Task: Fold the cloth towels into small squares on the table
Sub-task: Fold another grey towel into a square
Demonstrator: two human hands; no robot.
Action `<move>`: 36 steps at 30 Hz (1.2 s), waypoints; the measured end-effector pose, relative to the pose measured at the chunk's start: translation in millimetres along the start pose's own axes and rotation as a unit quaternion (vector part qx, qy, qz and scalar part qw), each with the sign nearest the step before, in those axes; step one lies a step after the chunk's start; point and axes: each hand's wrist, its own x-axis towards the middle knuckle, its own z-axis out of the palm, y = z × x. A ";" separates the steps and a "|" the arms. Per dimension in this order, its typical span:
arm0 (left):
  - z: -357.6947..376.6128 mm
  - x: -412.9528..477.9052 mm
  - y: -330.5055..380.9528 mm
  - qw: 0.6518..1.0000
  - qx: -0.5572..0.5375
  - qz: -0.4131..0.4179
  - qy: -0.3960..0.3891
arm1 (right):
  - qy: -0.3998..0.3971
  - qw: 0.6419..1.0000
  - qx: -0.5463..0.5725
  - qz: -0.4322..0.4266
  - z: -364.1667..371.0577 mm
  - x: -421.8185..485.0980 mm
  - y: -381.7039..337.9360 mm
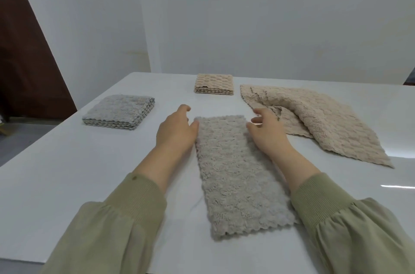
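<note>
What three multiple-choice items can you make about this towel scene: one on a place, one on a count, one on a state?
1. Where is the grey folded stack?
A. left of the left hand
B. right of the right hand
C. in the person's lap

2. How many stacks of folded squares lie on the table?
A. one
B. two
C. four

3. How is the grey towel between the hands?
A. crumpled into a ball
B. flat, as a long strip
C. hanging over the edge

Answers:
1 A: it lies at the far left, apart from both hands.
2 B: there is the grey folded stack and the beige folded stack.
3 B: it lies flat, with a hand on each side of its far end.
</note>
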 end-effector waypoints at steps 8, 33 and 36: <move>25.5 1.9 -5.3 0.956 0.150 0.129 -0.215 | -0.148 0.939 -0.289 -0.112 3.5 12.5 22.6; 34.5 39.4 -8.1 0.983 -0.179 0.029 -0.024 | -0.127 0.985 -0.090 -0.080 19.5 62.0 26.2; 31.3 36.9 -2.4 0.960 -0.279 0.023 -0.019 | -0.134 0.990 -0.017 -0.030 13.9 61.7 23.9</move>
